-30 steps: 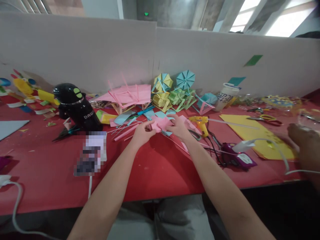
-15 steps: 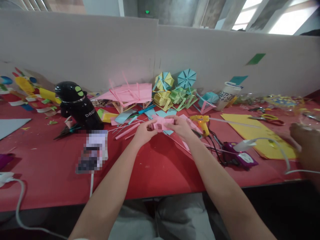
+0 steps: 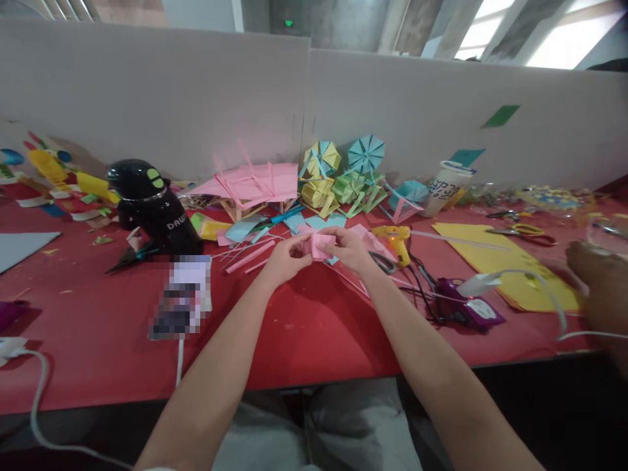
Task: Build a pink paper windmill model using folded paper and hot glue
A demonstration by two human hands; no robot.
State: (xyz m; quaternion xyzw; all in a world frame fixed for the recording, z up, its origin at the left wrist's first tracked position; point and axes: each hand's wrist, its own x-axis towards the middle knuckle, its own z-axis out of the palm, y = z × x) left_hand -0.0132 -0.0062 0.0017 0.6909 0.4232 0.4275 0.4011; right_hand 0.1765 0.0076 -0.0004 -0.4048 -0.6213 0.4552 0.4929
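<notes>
Both my hands grip a small folded pink paper piece (image 3: 321, 246) above the red table. My left hand (image 3: 289, 256) pinches its left side, while my right hand (image 3: 347, 248) has its thumb on the front and fingers behind. The fingers hide part of its shape. Pink paper strips (image 3: 251, 257) lie left of my left hand. Blue paper pieces (image 3: 326, 222) lie just behind the folded piece. A yellow hot glue gun (image 3: 398, 242) rests to the right of my right hand, with dark scissor handles (image 3: 383, 261) beside it.
Folded paper models, one a blue wheel shape (image 3: 367, 153), stand along the white partition (image 3: 196, 98). A black bottle (image 3: 154, 209) and a phone (image 3: 184, 297) are left. Right are a purple power socket (image 3: 468, 307), yellow paper (image 3: 510, 268), scissors (image 3: 527, 233) and another person's hand (image 3: 591, 275).
The pink paper piece now looks more compact between my hands, where before it spread wider with openings showing. My right hand has shifted slightly left.
</notes>
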